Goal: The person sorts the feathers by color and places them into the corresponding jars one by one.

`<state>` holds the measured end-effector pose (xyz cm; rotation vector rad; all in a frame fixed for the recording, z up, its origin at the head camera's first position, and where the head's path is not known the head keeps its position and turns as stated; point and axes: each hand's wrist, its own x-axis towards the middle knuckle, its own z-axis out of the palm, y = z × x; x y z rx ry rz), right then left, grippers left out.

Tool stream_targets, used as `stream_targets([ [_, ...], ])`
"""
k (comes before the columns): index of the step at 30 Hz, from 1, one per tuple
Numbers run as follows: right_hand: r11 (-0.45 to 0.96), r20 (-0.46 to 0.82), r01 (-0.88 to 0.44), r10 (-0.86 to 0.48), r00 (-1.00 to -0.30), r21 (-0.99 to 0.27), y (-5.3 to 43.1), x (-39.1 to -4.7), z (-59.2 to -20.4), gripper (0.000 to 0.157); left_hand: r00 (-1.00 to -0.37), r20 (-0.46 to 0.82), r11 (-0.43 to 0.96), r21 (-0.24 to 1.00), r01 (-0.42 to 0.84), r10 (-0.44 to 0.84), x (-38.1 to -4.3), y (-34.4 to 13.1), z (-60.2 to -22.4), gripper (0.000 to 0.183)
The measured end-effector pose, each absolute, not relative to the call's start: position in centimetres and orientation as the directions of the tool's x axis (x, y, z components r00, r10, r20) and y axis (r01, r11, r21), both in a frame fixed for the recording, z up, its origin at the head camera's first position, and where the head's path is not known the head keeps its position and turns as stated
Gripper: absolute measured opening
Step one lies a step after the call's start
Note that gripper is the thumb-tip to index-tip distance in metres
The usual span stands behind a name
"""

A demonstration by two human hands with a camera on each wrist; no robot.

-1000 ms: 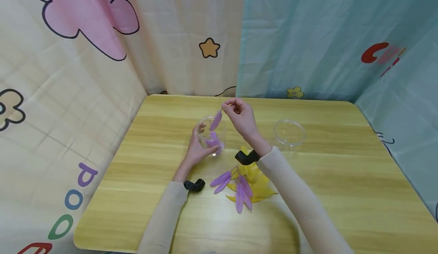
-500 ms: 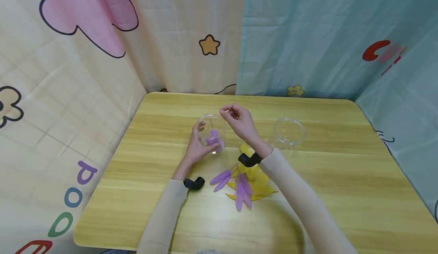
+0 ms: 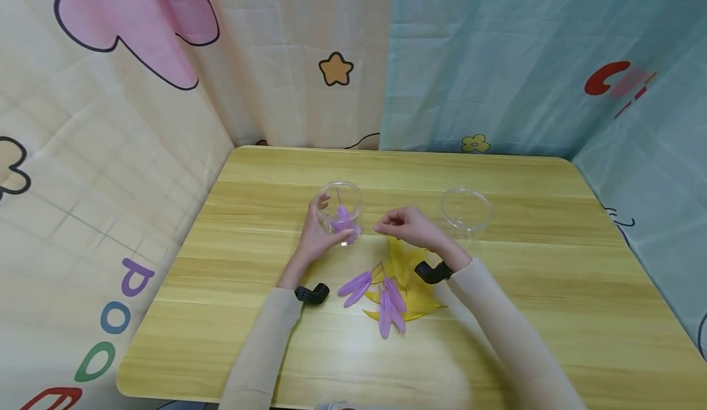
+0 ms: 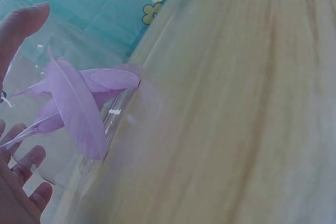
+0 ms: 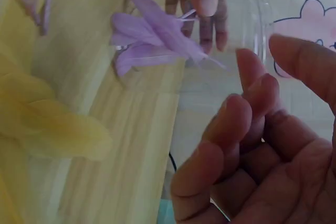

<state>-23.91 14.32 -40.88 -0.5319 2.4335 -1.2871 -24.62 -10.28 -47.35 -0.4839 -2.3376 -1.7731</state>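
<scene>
Now L hand [image 3: 316, 233] grips clr cup [image 3: 355, 206] w/ purple feathers [image 3: 343, 215]; R hand [image 3: 411, 226] loose, thumb apart.

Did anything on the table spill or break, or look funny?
No, nothing stands out. The loose purple feathers and yellow feathers lie in an overlapping pile, and the left cup and right cup look upright, with no cracks I can see.

Purple feathers [image 4: 79, 109] lean inside an upright clear cup [image 3: 357, 212].
</scene>
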Motion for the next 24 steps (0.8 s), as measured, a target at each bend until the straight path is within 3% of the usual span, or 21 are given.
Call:
stream_targets([
  [9, 0.547, -0.226, -0.267, -0.672, -0.705, -0.794, 15.8, -22.5, -43.6, 0.013, -0.927, 0.339, 0.242, 0.897, 0.371, 0.163, -23.7, -10.1, -45.9, 0.099],
  [24, 0.519, -0.255, -0.246, -0.713, -0.654, -0.819, 15.5, -22.0, -44.9, 0.011, -0.927, 0.337, 0.242, 0.897, 0.37, 0.165, -23.7, -10.2, -45.9, 0.101],
])
